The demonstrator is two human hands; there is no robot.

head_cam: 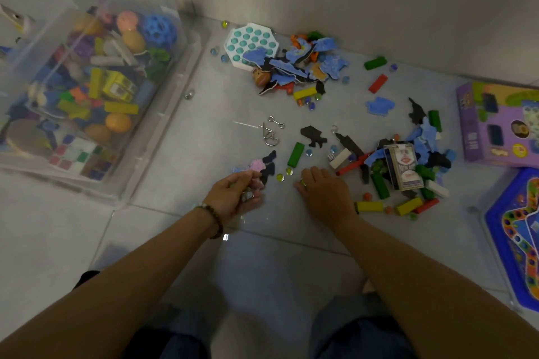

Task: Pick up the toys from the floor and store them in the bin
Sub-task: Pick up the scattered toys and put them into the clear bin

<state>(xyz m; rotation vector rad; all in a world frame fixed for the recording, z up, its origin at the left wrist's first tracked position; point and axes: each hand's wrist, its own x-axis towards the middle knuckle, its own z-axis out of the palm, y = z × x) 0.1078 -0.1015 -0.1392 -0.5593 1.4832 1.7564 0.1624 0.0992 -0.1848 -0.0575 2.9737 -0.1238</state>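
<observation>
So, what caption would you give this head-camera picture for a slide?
Left hand holds marbles while the right hand touches another on a toy-strewn floor beside the clear bin.

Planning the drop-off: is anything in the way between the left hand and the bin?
Nothing visible does. Only bare floor lies between the left hand, which holds marbles, and the bin's near wall; its top looks open.

Bubble toy [251,43]: showing teal domes in a white frame, far.
Bin [166,114]: standing clear-walled at left, many-coloured toys showing through.
Box [475,137]: showing purple at right.
Game board [501,207]: showing a blue rim, near right.
Block [295,154]: lying green.
Marbles [280,176]: glinting yellow-green.
</observation>
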